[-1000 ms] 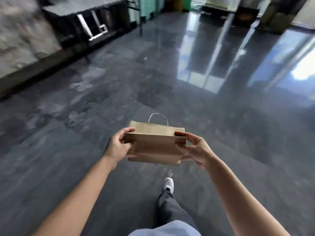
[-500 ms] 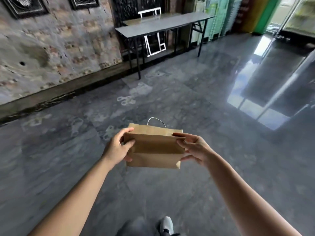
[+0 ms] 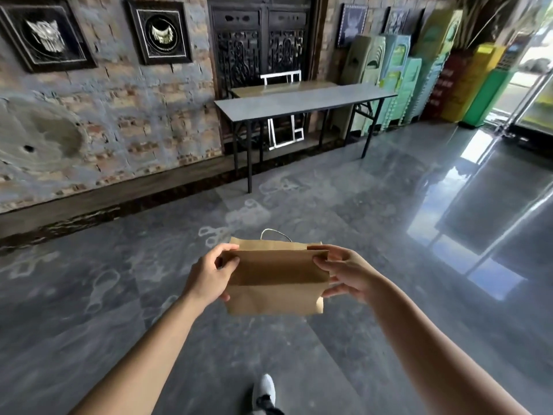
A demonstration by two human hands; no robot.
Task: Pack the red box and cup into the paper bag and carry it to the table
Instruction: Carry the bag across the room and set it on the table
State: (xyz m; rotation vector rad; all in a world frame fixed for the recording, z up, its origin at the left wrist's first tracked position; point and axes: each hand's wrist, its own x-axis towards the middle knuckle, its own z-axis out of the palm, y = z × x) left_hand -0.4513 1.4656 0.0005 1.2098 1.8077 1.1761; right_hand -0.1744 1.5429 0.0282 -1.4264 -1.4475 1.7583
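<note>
Carrying step in hand, by the look of it: paper bag (image 3: 275, 280) held in mid-air between both hands, well short of the grey table (image 3: 302, 98) and clear of the floor (image 3: 89, 324). Left hand (image 3: 209, 275) clamped on the bag's left edge, thumb over the folded-down top flap, fingers behind. Right hand (image 3: 344, 272) pinching the right edge the same way, thumb on the flap, lower fingers curled under the side. Top folded shut, one white cord handle (image 3: 275, 233) poking up behind the fold. Red box and cup not visible anywhere; presumably inside the closed bag, though impossible to confirm from here. One shoe (image 3: 264, 390) below the bag, pointing toward the table. Table set against the brick wall (image 3: 104, 121), top bare as far as can be seen, a second wooden surface just behind it and stacked plastic chairs (image 3: 398, 76) to its right.

Next move, as a judgement: closing the remaining stretch of floor to the table, keeping the bag level and the fold pinched, then lowering it base-first onto the near part of the top before letting go with either hand.
</note>
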